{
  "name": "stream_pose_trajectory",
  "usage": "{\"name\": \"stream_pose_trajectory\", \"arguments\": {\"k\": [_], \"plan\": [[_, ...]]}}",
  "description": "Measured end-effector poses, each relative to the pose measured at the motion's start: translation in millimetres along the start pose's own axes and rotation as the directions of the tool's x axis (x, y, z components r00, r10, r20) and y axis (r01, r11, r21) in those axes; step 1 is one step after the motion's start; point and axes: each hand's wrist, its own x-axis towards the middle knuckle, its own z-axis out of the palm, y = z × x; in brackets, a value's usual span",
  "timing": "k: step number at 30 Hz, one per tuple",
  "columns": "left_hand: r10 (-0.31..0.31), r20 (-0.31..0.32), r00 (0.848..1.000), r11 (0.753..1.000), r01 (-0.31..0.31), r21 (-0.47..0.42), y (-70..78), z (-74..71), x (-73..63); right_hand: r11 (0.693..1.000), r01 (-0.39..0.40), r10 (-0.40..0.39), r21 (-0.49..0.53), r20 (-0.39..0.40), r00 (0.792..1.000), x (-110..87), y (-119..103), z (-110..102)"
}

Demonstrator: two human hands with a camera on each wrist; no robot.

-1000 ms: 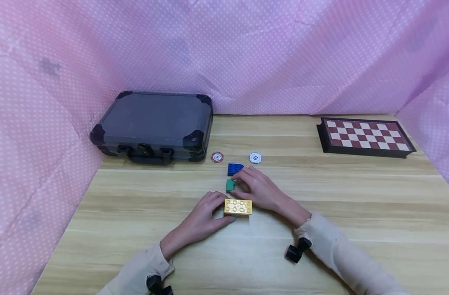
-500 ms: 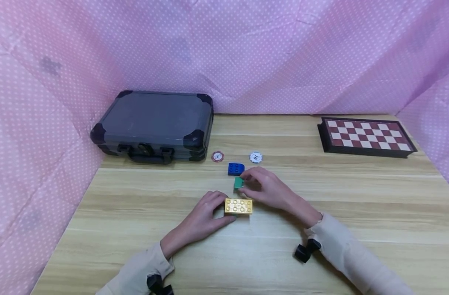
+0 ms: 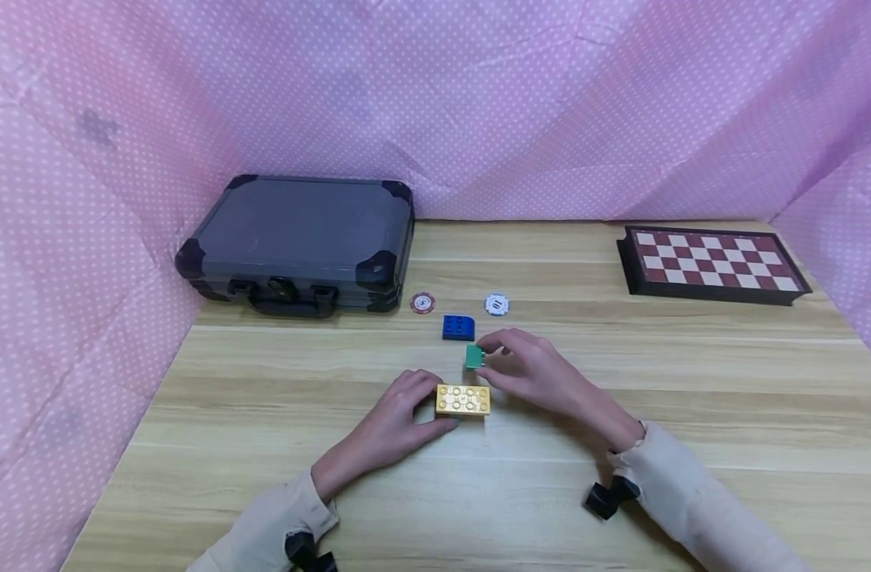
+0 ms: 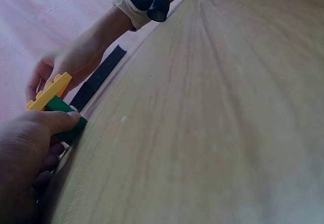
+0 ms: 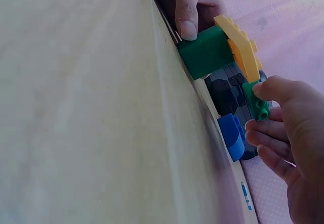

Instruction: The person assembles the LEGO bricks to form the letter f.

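My left hand (image 3: 392,421) grips a larger green brick (image 5: 208,53) that stands on the table, thumb on one side. On top of that sits a yellow brick (image 3: 462,400) with rows of studs, overhanging the green one in the wrist views. Just behind the yellow brick, my right hand (image 3: 539,372) pinches a smaller green brick (image 3: 474,357) between thumb and fingers. Its studs face right, toward my palm, in the head view. In the right wrist view the small brick is raised above the table, right at the yellow brick's end. A blue brick (image 3: 458,327) lies behind it, untouched.
A red poker chip (image 3: 423,303) and a white one (image 3: 497,304) lie behind the blue brick. At the back left stands a grey case (image 3: 303,230) with black corners. A checkered game board (image 3: 718,260) lies back right. Pink dotted cloth (image 3: 507,111) hangs behind the table.
My right hand has drawn the small green brick to the right, uncovering the blue brick's right end. The left hand and the yellow brick have stayed put.
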Motion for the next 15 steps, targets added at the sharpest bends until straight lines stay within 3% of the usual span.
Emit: {"name": "stream_pose_trajectory", "arguments": {"k": [7,15], "plan": [[-0.002,-0.001,1.0,1.0,0.002,-0.001,-0.7,0.1,0.3,0.995,0.1,-0.1,-0.005,-0.03,0.995,-3.8,-5.7,-1.9],[-0.014,0.006,1.0,1.0,0.014,-0.003,-0.6,0.4,0.5,0.973,0.23,-0.231,-0.017,-0.071,0.97,-5.0,-7.3,0.0]]}}
